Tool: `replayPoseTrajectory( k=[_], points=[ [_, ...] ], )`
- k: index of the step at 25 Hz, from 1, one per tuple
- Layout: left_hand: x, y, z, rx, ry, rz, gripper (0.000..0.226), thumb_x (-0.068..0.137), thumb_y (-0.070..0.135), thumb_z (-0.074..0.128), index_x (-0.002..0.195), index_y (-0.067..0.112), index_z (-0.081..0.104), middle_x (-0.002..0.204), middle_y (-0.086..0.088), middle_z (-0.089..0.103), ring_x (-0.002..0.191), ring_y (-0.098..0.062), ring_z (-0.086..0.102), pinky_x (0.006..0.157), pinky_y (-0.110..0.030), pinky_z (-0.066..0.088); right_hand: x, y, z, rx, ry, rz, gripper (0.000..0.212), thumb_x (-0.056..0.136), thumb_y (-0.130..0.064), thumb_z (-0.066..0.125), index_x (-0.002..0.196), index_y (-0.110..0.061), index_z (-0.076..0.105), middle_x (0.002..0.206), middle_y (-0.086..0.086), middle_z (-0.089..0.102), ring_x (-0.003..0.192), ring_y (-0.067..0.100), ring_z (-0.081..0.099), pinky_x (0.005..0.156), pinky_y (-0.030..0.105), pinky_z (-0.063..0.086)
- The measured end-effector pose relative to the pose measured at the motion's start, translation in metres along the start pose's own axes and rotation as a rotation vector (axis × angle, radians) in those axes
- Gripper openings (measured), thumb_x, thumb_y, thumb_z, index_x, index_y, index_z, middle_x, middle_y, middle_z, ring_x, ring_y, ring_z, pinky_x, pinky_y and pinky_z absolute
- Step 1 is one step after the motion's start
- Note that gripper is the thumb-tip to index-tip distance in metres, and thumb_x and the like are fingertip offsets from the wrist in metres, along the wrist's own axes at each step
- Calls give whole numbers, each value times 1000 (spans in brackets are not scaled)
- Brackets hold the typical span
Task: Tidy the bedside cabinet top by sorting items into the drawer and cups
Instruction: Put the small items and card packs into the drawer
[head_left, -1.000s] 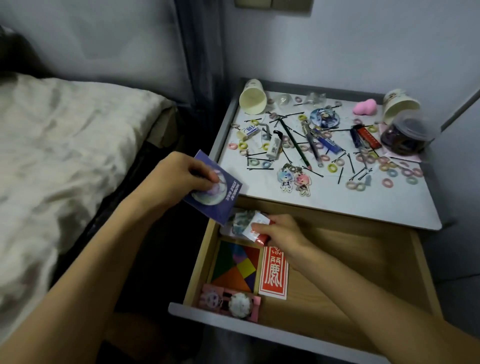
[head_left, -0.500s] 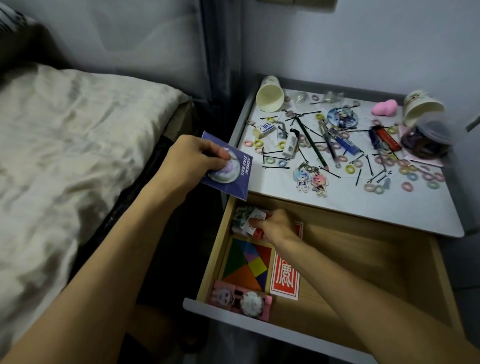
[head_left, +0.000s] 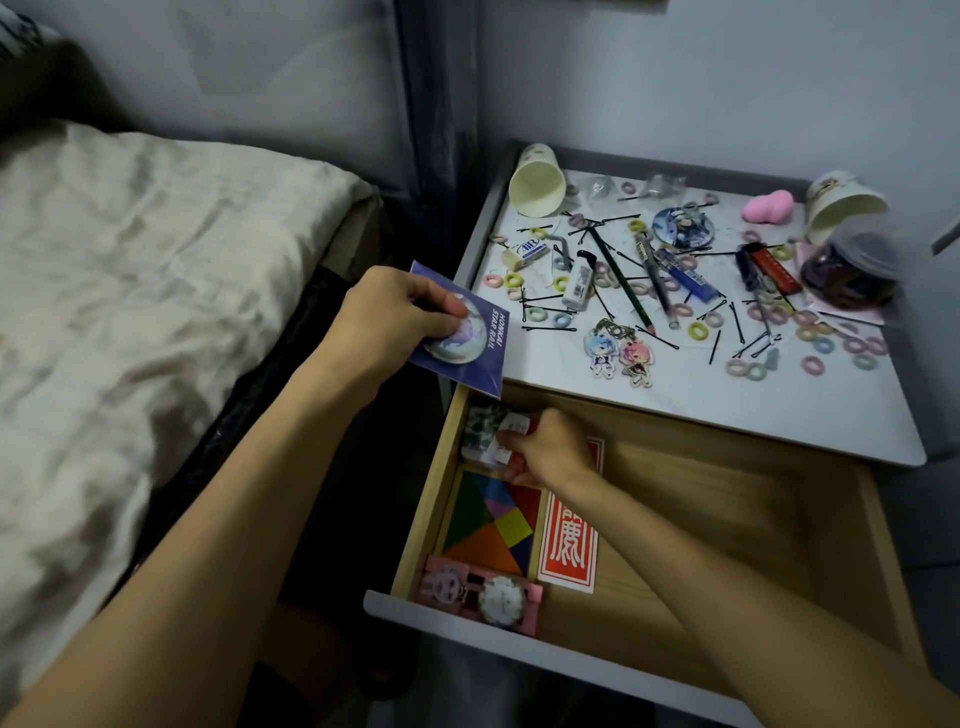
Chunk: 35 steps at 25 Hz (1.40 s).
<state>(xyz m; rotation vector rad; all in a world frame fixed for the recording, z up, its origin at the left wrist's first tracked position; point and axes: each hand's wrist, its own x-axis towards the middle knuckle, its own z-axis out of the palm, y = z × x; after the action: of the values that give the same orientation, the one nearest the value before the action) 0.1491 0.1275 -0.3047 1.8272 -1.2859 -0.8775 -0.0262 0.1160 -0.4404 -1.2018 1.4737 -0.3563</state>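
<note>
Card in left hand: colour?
Purple-blue card with a pale round badge and white lettering, held by the left hand. Head view shows it best.

A bed (head_left: 130, 312), covered with a crumpled pale sheet (head_left: 171, 244), is seen on the left. A plain wall (head_left: 727, 78) is dimly lit behind, crossed by a dark upright strip (head_left: 436, 104).

The drawer's (head_left: 779, 545) right half, lower right of the frame, is bare wood and open from above. Its left side is filled by a tangram (head_left: 488, 525), a red card (head_left: 569, 545), a pink watch card (head_left: 480, 597) and the packets (head_left: 485, 426) that the right grip (head_left: 550, 447) pinches. On the desk (head_left: 753, 410) only the front strip is bare. Behind it lie pins (head_left: 545, 299), hair rings (head_left: 810, 332), pens (head_left: 623, 280), two tipped cups (head_left: 536, 184) and a jar (head_left: 852, 265). The left grip (head_left: 395, 322) holds a blue card (head_left: 467, 343) that overhangs the desk's left front corner.
</note>
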Motion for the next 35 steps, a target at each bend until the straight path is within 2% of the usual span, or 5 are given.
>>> replayPoseTrajectory(
  k=[7, 19, 26, 31, 35],
  points=[
    [-2, 5, 5, 12, -53, -16, 10, 80, 8, 76, 80, 17, 74, 93, 2, 72, 87, -9, 67, 85, -25, 54, -10, 24, -35, 16, -11, -20, 20, 101, 0, 38, 120, -6, 42, 76, 15, 63, 57, 16, 60, 49, 19, 49],
    [-1, 2, 6, 37, -90, -8, 9, 82, 5, 73, 87, 12, 74, 94, -5, 72, 86, -13, 67, 85, -27, 55, 13, 23, -7, -43, 166, 36, 33, 94, -20, 62, 64, -5, 58, 56, 14, 61, 44, 23, 56, 49, 27, 47],
    [-1, -2, 9, 42, -131, -21, 10, 82, 3, 72, 86, 12, 75, 92, -4, 72, 87, -13, 67, 79, -22, 56, -13, 17, -21, -262, 201, -65, 42, 97, -34, 54, 68, -7, 65, 57, 10, 67, 44, 16, 61, 57, 26, 53],
    [-11, 5, 19, -35, -283, -73, 14, 81, -4, 70, 82, 10, 68, 80, -3, 68, 73, -7, 64, 56, -12, 50, -62, -4, -52, 549, -174, -107, 31, 97, -33, 54, 102, -4, 65, 81, 9, 67, 55, 12, 55, 45, 19, 38],
    [-23, 4, 37, 12, -430, -135, 11, 85, 6, 70, 90, 12, 64, 83, -2, 64, 72, -7, 65, 54, -20, 51, -72, 6, -68, 435, -214, -170, 13, 96, -18, 56, 97, -7, 64, 70, 8, 55, 52, 8, 45, 41, 14, 31]
  ],
)
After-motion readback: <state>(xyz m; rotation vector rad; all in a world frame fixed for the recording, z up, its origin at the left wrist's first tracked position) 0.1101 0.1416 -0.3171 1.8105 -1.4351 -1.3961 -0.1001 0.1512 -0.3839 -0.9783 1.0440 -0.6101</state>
